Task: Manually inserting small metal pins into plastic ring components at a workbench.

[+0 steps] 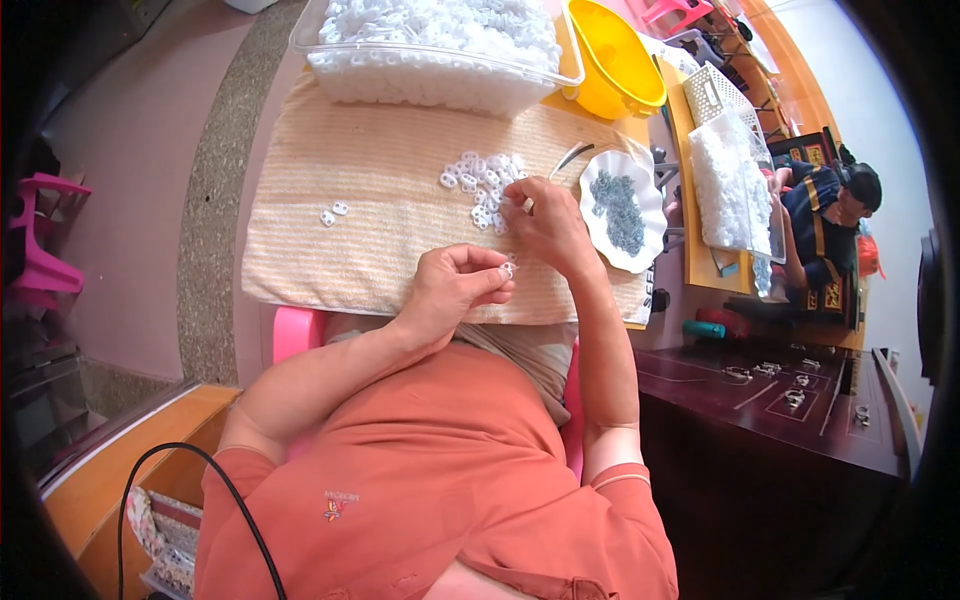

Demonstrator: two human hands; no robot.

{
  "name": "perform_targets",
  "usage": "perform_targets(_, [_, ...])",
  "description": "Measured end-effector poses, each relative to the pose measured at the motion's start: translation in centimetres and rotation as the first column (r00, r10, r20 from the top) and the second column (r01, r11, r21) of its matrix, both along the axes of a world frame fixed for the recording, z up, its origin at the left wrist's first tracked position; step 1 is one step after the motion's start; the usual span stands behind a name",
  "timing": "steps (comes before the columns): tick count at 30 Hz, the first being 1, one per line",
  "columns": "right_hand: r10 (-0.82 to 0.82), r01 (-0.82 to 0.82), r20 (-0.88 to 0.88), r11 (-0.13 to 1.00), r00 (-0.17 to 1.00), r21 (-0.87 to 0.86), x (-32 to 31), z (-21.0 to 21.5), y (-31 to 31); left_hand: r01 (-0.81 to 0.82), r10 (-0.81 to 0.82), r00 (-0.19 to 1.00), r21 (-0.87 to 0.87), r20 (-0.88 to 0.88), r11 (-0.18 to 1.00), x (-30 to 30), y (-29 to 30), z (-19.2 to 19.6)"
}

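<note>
Pinching a small white ring (508,268) in my left hand (455,290), fingertips shut on it. My right hand (545,225), at one o'clock, picks at the pile (482,180) on the towel (380,190); whether it grips one, I can't tell. Plate (622,210) sits at three o'clock, bin (440,50) at twelve.

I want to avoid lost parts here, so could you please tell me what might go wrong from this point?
The small white plastic ring pinched in the left hand could slip and vanish into the beige striped towel. The right hand, working at the loose pile of white rings, might nudge the scalloped white plate beside it.
</note>
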State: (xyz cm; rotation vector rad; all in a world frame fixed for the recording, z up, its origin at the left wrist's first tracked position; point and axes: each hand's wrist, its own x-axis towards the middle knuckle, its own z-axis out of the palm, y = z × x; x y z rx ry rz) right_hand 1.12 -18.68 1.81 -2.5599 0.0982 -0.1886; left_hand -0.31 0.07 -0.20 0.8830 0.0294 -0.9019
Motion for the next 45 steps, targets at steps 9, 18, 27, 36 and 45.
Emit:
perform_targets(9, [0.025,-0.026,0.037,1.0,0.999,0.017,-1.7,0.0,-0.5,-0.022,0.022,1.0,-0.001,-0.008,1.0,0.0,0.0,0.2])
perform_targets(18, [-0.051,0.066,-0.042,0.795,0.998,0.603,-4.8,-1.6,-1.2,-0.006,0.006,1.0,0.01,0.007,1.0,0.2,-0.1,-0.3])
perform_targets(27, [-0.067,0.058,-0.02,0.631,0.998,0.774,-6.1,-2.9,-2.0,0.002,-0.002,1.0,0.018,0.0,1.0,0.2,0.0,-0.4])
perform_targets(36, [-0.066,0.091,-0.065,0.561,0.996,0.823,-6.5,-2.5,-1.4,0.003,-0.002,1.0,0.018,-0.006,1.0,0.3,0.0,-0.1])
perform_targets(45, [-0.041,0.094,-0.085,0.485,0.996,0.869,-7.5,-2.4,-0.8,0.001,0.0,1.0,0.015,-0.022,1.0,0.4,0.1,-0.3])
